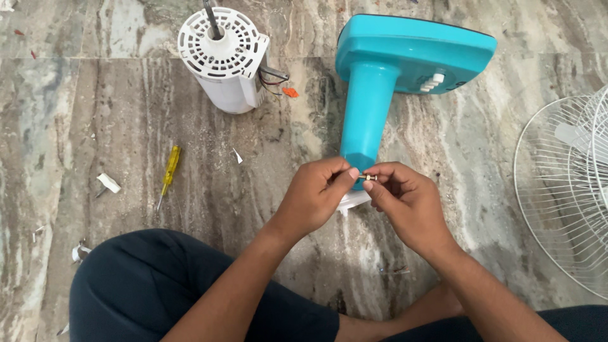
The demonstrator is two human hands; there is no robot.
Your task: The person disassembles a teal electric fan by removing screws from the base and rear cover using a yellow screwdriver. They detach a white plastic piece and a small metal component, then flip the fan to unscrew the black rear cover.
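Fingertips of the left hand [316,190] and right hand [402,196] pinch 1 small brass screw [368,178] between them, at 6 o'clock of the turquoise fan stand [367,107]. Any slip could drop it onto the mottled marble floor [126,114], where it would be hard to spot.

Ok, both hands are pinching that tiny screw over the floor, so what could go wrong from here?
1. The small brass screw, pinched only by the left hand and right hand, could slip and get lost on the mottled marble floor.
2. The yellow screwdriver lies out of easy reach.
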